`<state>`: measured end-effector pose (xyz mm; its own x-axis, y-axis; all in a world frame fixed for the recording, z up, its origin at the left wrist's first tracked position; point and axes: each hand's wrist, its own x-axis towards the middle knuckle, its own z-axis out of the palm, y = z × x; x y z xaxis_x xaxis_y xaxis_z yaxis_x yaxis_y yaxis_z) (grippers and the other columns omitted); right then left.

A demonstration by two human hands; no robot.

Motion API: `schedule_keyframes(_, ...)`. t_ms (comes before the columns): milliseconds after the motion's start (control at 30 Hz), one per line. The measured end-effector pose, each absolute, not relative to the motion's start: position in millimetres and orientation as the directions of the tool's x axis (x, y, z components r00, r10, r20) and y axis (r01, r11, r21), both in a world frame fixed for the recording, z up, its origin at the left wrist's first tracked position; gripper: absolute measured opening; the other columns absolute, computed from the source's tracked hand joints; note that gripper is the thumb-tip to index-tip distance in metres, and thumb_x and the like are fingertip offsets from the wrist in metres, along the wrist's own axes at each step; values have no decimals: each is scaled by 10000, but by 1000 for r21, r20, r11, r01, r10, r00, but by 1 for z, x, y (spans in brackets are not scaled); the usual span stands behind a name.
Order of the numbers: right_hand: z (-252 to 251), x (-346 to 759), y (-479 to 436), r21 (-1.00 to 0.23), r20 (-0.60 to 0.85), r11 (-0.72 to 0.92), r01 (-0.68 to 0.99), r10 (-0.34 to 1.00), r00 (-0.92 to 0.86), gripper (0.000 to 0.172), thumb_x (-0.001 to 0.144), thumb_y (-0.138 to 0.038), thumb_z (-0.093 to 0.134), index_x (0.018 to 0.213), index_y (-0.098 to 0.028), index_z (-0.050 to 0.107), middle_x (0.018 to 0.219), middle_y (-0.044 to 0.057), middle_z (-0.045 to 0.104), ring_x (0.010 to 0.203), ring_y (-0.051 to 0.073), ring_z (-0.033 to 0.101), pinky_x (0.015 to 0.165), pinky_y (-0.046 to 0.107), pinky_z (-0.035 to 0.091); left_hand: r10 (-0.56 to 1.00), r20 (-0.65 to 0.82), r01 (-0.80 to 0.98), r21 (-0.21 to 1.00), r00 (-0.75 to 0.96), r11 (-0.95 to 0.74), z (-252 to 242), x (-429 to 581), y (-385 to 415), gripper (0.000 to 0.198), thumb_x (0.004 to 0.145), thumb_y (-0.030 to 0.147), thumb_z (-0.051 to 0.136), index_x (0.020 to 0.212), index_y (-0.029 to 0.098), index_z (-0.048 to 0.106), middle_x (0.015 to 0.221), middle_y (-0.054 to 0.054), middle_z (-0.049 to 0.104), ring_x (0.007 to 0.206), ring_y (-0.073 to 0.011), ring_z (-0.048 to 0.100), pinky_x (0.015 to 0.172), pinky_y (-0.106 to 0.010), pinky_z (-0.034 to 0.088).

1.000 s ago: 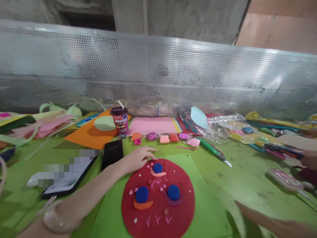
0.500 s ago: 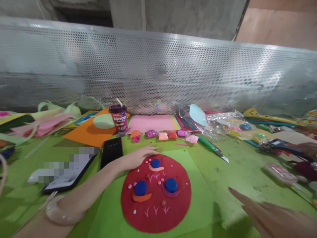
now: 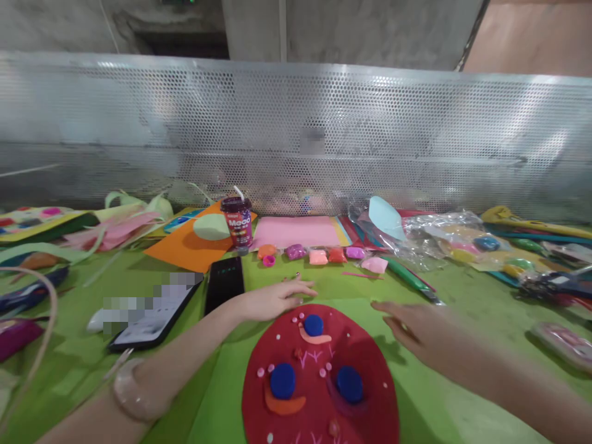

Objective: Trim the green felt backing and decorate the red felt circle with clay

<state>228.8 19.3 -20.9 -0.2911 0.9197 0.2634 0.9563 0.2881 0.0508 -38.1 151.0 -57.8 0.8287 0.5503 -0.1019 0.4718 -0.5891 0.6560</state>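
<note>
Round red disc (image 3: 317,391), lower centre of the frame; its three blue caps (image 3: 282,380) form a triangle pointing up.
Left grip (image 3: 271,300) and right grip (image 3: 419,330), both unclenched, flank its upper edge.

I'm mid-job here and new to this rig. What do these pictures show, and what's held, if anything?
No robot here: these are a person's two bare hands. One camera on that person's head, looking forward and down, took every picture. On the green table lies a green sheet with a red disc on it, decorated with three round blue pieces and smaller bits. Farther back are a drink cup, small packets and a green cutter. The left hand is by the disc's far left edge, the right hand by its far right. Neither appears to hold anything.
</note>
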Motion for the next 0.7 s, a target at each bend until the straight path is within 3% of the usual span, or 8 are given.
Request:
schedule_keyframes(100,-22,209,59,21,307,272,962,914,-265,304,842,-171,406,1028,-203,644,758,55,707,548,200,636,451,269,402,541,-137,488,649,830,-584,-57,-31,140,451,916,324,364,1361,252,341,1484,-3,156,1365,-225,-15,1106,-448,51)
schedule_keyframes(233,-46,198,92,-81,405,289,954,884,-234,292,826,-163,404,997,-151,640,687,63,683,593,207,623,513,274,401,561,-153,515,638,814,-572,-56,-23,131,523,911,250,363,1410,203,215,1495,-37,33,1354,-206,-96,1100,-442,-12)
schedule_keyframes(500,-74,206,87,-366,521,398,841,837,-169,277,846,-259,385,940,-155,624,614,-6,638,414,107,482,439,221,382,559,-161,495,696,814,-521,-59,-32,140,522,911,421,378,1397,350,201,1500,22,59,1365,-203,-38,1103,-437,78)
schedule_keyframes(600,-72,206,86,-420,501,395,817,852,-154,248,837,-262,415,903,-167,635,505,-35,560,394,107,440,400,217,340,568,-168,498,710,806,-498,-60,-31,138,578,879,454,442,1395,364,197,1502,11,48,1364,-227,-54,1098,-461,70)
schedule_keyframes(700,-71,205,87,-453,474,390,802,867,-154,238,826,-256,427,907,-182,637,527,-39,566,394,100,420,401,215,334,617,-175,536,705,767,-465,-60,-28,135,534,869,413,482,1365,375,286,1500,11,84,1362,-249,-58,1092,-481,81)
